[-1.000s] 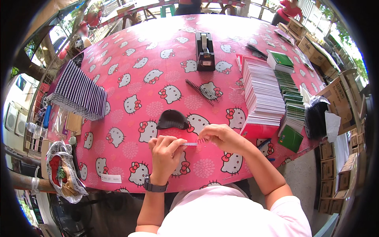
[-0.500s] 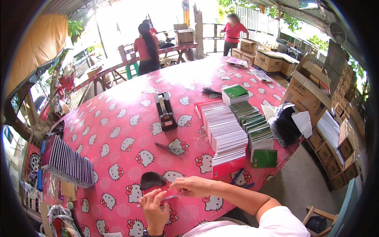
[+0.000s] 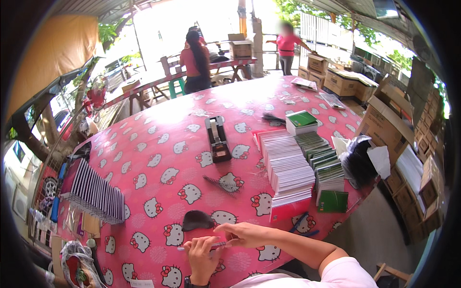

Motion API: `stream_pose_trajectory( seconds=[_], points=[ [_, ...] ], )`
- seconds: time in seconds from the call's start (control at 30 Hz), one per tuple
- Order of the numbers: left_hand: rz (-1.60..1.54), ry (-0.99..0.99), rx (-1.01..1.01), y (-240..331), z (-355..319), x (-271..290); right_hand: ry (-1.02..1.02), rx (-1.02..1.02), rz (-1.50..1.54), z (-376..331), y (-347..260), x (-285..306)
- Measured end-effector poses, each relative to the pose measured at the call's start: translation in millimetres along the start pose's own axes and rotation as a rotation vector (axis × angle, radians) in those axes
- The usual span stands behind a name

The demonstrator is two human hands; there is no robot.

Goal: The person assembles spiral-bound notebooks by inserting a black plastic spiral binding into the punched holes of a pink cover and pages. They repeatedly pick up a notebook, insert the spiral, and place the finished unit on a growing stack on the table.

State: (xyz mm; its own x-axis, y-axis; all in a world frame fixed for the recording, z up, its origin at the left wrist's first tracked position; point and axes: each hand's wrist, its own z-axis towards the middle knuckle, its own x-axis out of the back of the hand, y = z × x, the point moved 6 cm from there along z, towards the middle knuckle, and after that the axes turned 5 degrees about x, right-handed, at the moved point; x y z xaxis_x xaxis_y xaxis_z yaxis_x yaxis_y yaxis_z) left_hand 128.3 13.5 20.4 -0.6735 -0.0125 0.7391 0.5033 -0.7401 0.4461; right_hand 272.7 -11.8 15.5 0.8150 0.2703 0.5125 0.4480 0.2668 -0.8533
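Observation:
My left hand (image 3: 201,257) is closed on a thin pale, striped strip-like item (image 3: 217,245), held low over the near edge of the table; its exact kind is hard to make out. My right hand (image 3: 242,235) pinches at the item's right end, its fingertips close to those of my left. Just beyond my hands lies a black curved object (image 3: 198,221). Farther off are a few loose black spiral binding coils (image 3: 222,184) and a black tape dispenser (image 3: 218,140).
Red-covered notebooks (image 3: 288,168) stand in a long row at right, beside green spiral notebooks (image 3: 326,165). More spiral notebooks (image 3: 93,192) are lined up at left. Blue pens (image 3: 300,223) lie near my right forearm. Cardboard boxes (image 3: 384,127) stand right. Other people are beyond the table.
The view has swung slightly left, so the whole scene sits farther right. My right hand's fingers have shifted closer over the item's end. My left hand keeps its hold.

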Motion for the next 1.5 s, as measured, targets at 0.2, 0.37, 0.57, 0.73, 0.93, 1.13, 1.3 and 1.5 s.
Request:
stream_pose_trajectory(
  seconds=[0.2,0.37,0.57,0.73,0.93,1.13,1.3,1.5],
  points=[
    [0.014,-0.073,-0.068,2.0,0.4,0.6,0.041,-0.055,-0.129,34.3,23.6,23.1],
    [-0.055,-0.118,-0.058,4.0,9.0,4.3,-0.094,0.169,-0.41,77.7,43.3,-14.0],
    [-0.098,-0.089,-0.067,6.6,10.6,9.6,0.026,0.296,-0.528,65.5,37.4,-5.1],
    [-0.122,-0.117,-0.069,1.9,7.3,7.2,0.157,0.141,-1.027,11.0,22.2,6.0],
    [-0.131,-0.164,-0.035,1.0,5.7,6.6,0.093,0.175,-0.831,3.4,28.1,-3.3],
    [-0.147,-0.161,-0.032,5.4,6.8,11.0,0.071,0.269,-0.721,31.3,16.2,-3.1],
    [-0.101,-0.206,-0.087,5.8,7.8,9.3,-0.02,0.167,-0.549,41.6,40.2,-8.2],
    [0.018,-0.161,-0.037,-19.8,-5.0,16.7,0.016,0.057,-0.256,29.7,33.5,8.1]
  ],
)
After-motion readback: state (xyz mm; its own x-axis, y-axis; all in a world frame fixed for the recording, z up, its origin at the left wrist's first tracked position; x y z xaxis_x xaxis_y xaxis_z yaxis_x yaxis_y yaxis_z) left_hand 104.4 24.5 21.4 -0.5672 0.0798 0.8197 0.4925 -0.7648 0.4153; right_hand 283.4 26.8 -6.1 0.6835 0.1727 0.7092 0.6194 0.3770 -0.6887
